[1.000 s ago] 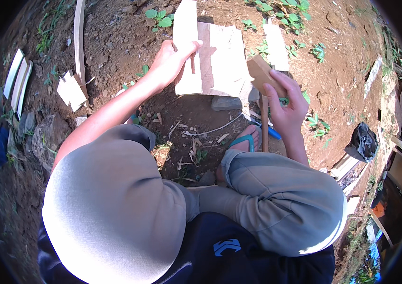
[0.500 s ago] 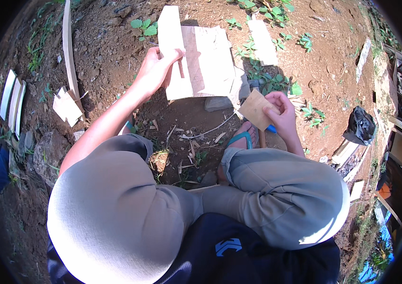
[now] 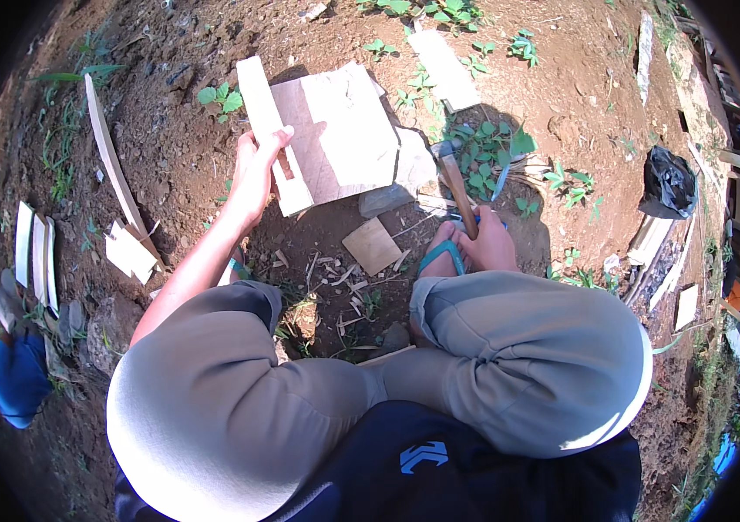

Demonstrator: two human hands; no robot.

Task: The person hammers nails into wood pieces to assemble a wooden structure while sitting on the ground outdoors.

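My left hand (image 3: 252, 178) grips a pale wooden board (image 3: 259, 96) with a slot cut near its lower end, tilted over a wider flat wooden board (image 3: 357, 130). The thumb lies across its face. At the right, beside my sandalled foot (image 3: 447, 252), my right hand (image 3: 494, 244) is closed around the lower handle of a hammer (image 3: 455, 181), whose head points away from me. Something blue shows partly behind that hand; its kind is hidden. A small square wood piece (image 3: 373, 246) lies on the ground between my feet.
Stones (image 3: 387, 202) sit under the wide board's near edge. Wood shavings (image 3: 348, 291) litter the soil. Another plank (image 3: 444, 70) lies at the far side, long strips (image 3: 113, 165) at the left. A black plastic bag (image 3: 670, 184) is at the right; a blue cloth-like item (image 3: 20, 378) at far left.
My right hand has let go of the small square wood piece, now on the ground, and has moved down to the hammer. The slotted board in my left hand has tilted leftward.
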